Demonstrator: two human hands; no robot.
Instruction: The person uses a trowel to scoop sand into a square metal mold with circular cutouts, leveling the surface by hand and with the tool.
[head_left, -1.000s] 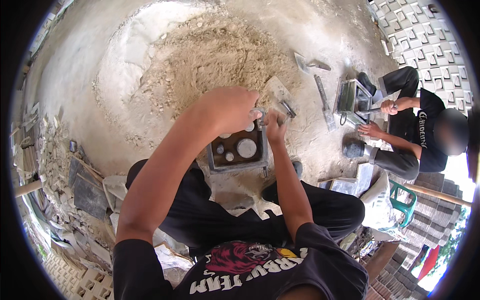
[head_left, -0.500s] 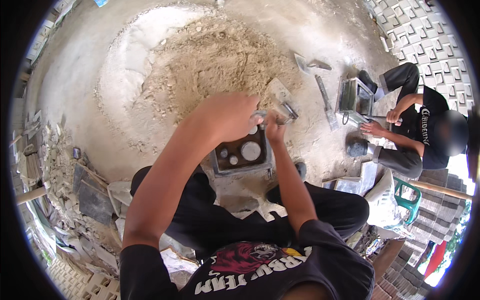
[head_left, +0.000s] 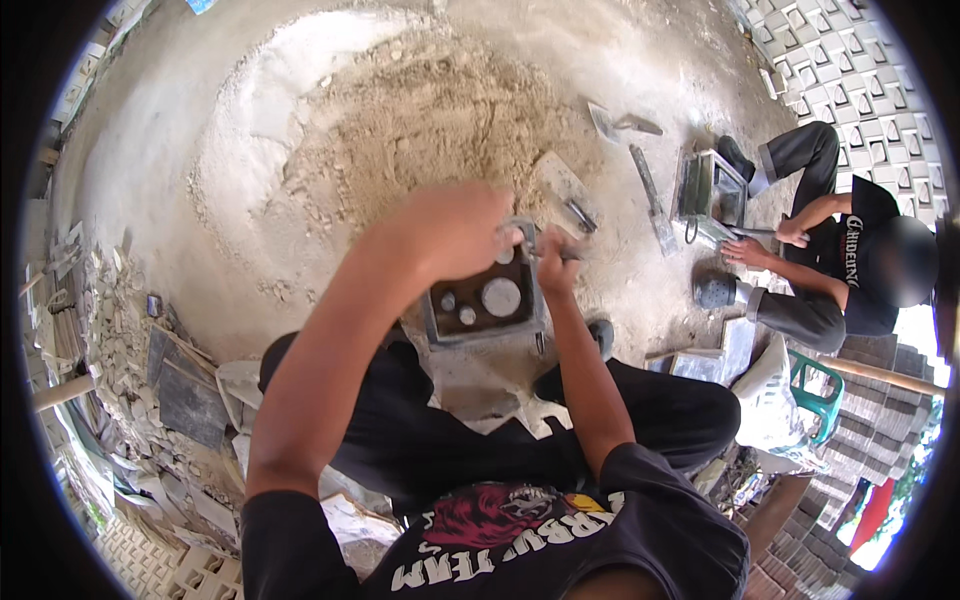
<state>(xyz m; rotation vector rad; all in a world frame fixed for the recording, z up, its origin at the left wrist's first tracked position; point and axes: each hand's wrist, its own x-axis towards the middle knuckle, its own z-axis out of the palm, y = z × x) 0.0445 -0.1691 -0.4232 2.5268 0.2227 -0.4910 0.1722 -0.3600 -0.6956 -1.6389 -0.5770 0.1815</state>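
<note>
Between my legs rests a dark rectangular metal mould [head_left: 432, 325] with a raised frame. Inside it are a large grey round disc [head_left: 500, 298] and smaller round pieces [head_left: 467, 316]. My left hand [head_left: 470, 230] is bent over the mould's far side, blurred, its thumb near the far rim and most fingers hidden. At the far right corner, my right hand [head_left: 556, 262] is closed; what it grips is too small and blurred to name. A flat plate with a handle [head_left: 565, 180] lies on the ground just beyond it.
A wide heap of sandy material [head_left: 430, 110] with a pale powder ring lies ahead. A trowel [head_left: 604, 122] and a long flat tool [head_left: 652, 200] lie to the right. There a co-worker [head_left: 850, 250] sits at another mould [head_left: 683, 190]. Rubble [head_left: 120, 340] and slabs [head_left: 190, 400] lie left.
A grey bar-like piece seen between my hands no longer shows there. My right hand has turned and shifted slightly right, with a small gap now between it and my left hand.
</note>
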